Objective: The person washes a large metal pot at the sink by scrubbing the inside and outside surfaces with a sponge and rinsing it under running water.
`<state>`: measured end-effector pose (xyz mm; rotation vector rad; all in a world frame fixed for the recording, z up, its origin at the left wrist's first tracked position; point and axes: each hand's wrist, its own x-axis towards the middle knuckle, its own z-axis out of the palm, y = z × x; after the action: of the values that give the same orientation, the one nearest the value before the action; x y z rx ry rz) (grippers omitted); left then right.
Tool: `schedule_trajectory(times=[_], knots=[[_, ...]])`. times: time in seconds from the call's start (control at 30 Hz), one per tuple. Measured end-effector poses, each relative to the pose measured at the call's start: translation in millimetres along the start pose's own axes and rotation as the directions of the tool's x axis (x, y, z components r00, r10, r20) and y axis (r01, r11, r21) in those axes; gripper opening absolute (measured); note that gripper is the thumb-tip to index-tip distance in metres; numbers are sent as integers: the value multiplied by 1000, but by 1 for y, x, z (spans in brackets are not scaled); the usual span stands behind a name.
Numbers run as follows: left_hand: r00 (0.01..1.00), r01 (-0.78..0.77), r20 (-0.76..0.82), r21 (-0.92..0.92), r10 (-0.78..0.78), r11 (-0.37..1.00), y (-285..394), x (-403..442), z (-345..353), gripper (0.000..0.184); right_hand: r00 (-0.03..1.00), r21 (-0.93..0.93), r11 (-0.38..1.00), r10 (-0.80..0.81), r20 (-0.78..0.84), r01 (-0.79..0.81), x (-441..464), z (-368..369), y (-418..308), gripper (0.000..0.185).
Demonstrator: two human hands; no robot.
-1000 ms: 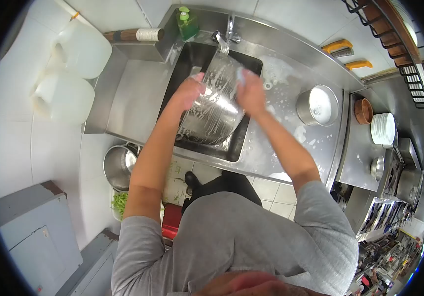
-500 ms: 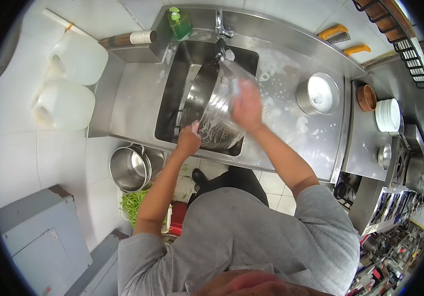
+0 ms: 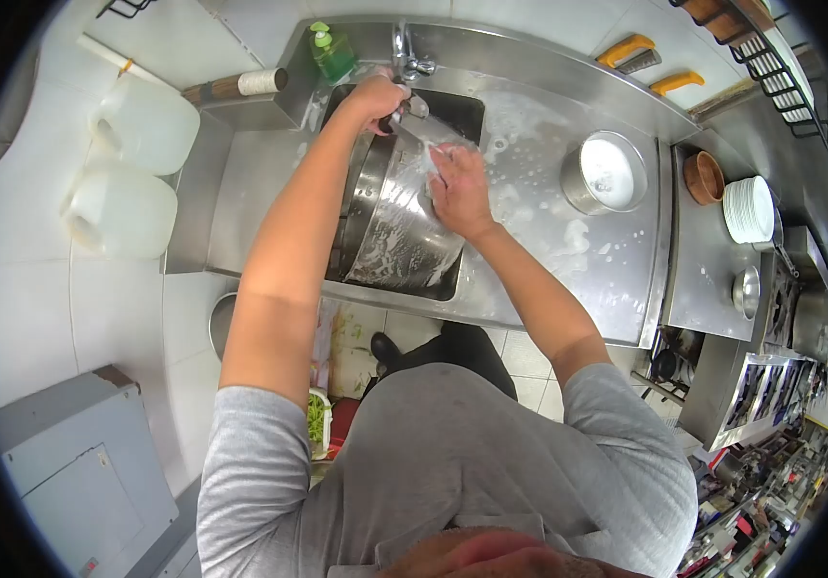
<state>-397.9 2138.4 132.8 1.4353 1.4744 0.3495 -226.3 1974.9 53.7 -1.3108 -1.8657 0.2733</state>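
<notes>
A large wet steel pot (image 3: 399, 231) lies tilted in the sink (image 3: 447, 289), with suds streaked over its surface. My left hand (image 3: 378, 99) reaches to the back of the sink and is closed around the black nozzle at the end of the faucet (image 3: 400, 43). Clear water runs from there over the pot. On the pot's upper right part, my right hand (image 3: 460, 191) rests with its fingers stretched out and somewhat apart. Whatever lies under its palm is hidden.
Right of the sink, a round steel pan (image 3: 606, 173) with suds stands on the foamy counter (image 3: 529, 231). A green soap bottle (image 3: 333, 53) is at the back left. White plates (image 3: 749, 209) and a brown bowl (image 3: 704, 178) sit farther right. Two plastic jugs (image 3: 125, 207) stand left.
My left hand has left the pot's near edge and moved up to the faucet nozzle. My right hand, blurred before with something pale in it, is now still lower on the pot. The nozzle has shifted left.
</notes>
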Motion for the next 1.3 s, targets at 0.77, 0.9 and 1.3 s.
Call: schedule_trajectory(times=[0.77, 0.9, 1.3], knots=[[970, -97, -164, 411, 179, 906, -7, -62, 32, 65, 993, -16, 999, 39, -109, -40, -22, 0, 63, 36], [975, -85, -159, 371, 154, 925, 11, -58, 32, 55, 981, -94, 995, -61, -185, 44, -70, 10, -13, 40], [977, -83, -153, 364, 148, 928, 0, -48, 27, 48, 976, -15, 982, -188, -110, 187, -81, 56, -77, 34]])
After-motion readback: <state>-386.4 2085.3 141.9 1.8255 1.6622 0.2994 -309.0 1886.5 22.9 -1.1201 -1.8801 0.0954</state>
